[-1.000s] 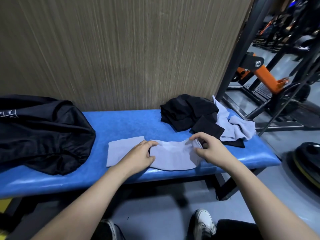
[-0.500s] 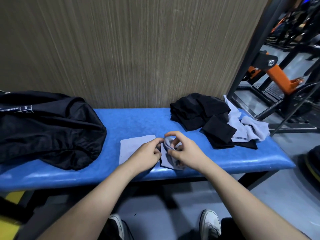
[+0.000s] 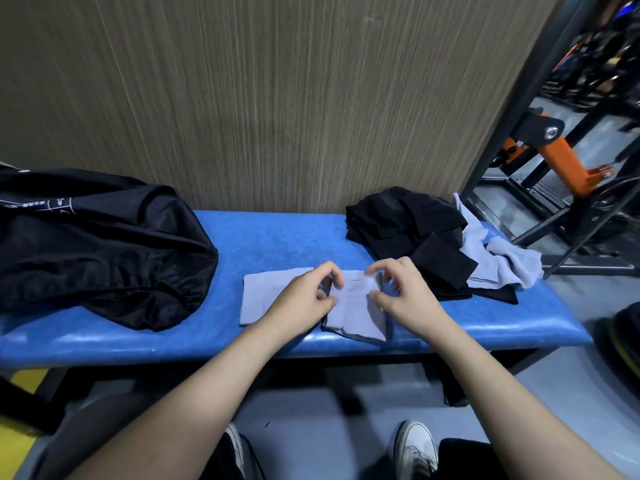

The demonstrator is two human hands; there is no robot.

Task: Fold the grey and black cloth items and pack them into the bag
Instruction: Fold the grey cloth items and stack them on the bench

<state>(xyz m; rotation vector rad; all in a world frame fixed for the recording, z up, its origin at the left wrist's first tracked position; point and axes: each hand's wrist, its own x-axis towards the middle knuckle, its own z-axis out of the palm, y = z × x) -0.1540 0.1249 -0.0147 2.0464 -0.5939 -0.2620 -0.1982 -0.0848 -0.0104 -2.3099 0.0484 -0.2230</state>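
A small grey cloth (image 3: 356, 311), folded into a narrow piece, lies at the front edge of the blue bench (image 3: 277, 237). My left hand (image 3: 304, 299) pinches its left side and my right hand (image 3: 401, 296) pinches its right side. Another folded grey cloth (image 3: 266, 292) lies flat just to the left, partly under my left hand. The black bag (image 3: 97, 247) slumps on the bench's left end. A pile of black cloth (image 3: 408, 230) and loose grey cloth (image 3: 498, 261) sits on the right end.
A brown panelled wall (image 3: 277, 98) stands right behind the bench. Black and orange gym equipment (image 3: 561, 157) fills the floor at the right. My shoes (image 3: 415, 448) are on the grey floor below the bench edge.
The wide grey cloth has been folded in from the right into a narrow piece. My right hand moved left toward my left hand, and both now pinch the folded piece.
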